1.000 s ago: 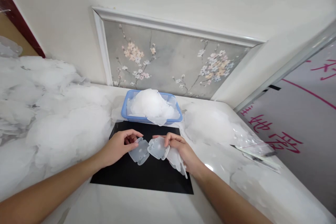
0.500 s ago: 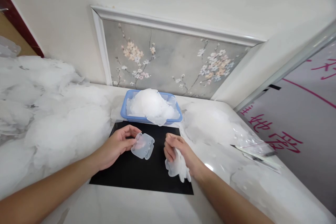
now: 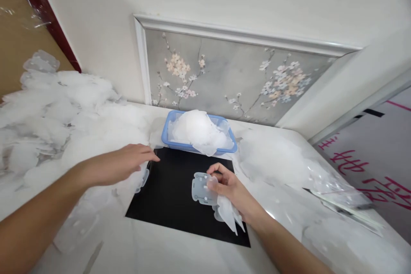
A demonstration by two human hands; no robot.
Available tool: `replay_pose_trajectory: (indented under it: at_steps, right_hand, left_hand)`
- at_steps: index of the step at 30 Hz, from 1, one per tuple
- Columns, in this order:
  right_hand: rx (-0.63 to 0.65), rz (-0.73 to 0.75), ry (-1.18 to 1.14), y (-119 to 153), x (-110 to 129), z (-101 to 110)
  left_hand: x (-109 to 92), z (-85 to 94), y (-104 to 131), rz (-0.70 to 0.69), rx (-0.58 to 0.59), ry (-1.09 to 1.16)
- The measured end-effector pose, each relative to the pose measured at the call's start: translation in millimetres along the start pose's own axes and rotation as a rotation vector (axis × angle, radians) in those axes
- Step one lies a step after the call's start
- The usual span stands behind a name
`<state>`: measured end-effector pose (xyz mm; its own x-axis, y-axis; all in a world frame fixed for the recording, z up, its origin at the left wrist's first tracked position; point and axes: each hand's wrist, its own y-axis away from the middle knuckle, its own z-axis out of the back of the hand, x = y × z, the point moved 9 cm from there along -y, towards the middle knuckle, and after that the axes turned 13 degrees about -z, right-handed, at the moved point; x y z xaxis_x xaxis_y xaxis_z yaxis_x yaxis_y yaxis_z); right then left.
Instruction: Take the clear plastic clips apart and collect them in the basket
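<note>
My left hand (image 3: 128, 162) is over the left edge of the black mat (image 3: 170, 197), fingers stretched out and apart, gripping nothing that I can see. Just below it a translucent plastic piece (image 3: 143, 180) tilts at the mat's edge; whether it touches the hand I cannot tell. Above the right half of the mat, my right hand (image 3: 229, 186) pinches a squarish translucent plastic piece (image 3: 199, 190) with small holes and slots. Several more soft, whitish plastic pieces (image 3: 228, 214) hang bunched from the same hand, partly hidden by the palm.
Behind the mat stands a blue basket (image 3: 167, 133) heaped with whitish plastic pieces (image 3: 197, 128). A large pile of similar pieces (image 3: 93, 124) covers the left of the table, another pile (image 3: 272, 154) the right. Clear plastic bags (image 3: 337, 184) lie farther right, against a board with pink writing (image 3: 379, 145).
My left hand has moved left and opened, letting go of the plastic piece it held. My right hand now presents one piece at its fingertips. The view has shifted slightly left.
</note>
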<state>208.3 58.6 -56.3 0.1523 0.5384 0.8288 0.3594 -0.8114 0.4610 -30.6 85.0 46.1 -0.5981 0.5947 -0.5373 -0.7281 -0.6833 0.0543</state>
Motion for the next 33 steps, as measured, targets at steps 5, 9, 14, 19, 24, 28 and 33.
replay_pose_trajectory:
  at_steps: [5, 9, 14, 19, 24, 28, 33]
  right_hand:
    - [-0.013, -0.012, -0.012, 2, 0, 0]
    - [-0.031, -0.016, -0.008, 1, -1, 3]
    - [0.016, -0.035, -0.001, 1, 0, -2]
    - [-0.024, -0.002, -0.031, -1, 3, 5]
    - [-0.079, 0.023, -0.059, -2, 8, 11]
    - [-0.137, 0.033, -0.071, 0, 11, 13]
    - [-0.114, 0.040, -0.115, -3, 11, 15]
  left_hand:
    - [31, 10.4, 11, 0.124, 0.108, 0.007]
    - [39, 3.4, 6, 0.233, 0.130, -0.017]
    - [30, 1.4, 0, 0.195, 0.169, -0.024]
    - [-8, -3.8, -22, 0.077, 0.064, 0.058]
    - [-14, -49.6, -44, 0.188, -0.164, 0.340]
    - [-2, -84.4, -51, 0.205, -0.192, 0.580]
    - [8, -86.8, -53, 0.181, -0.246, 0.808]
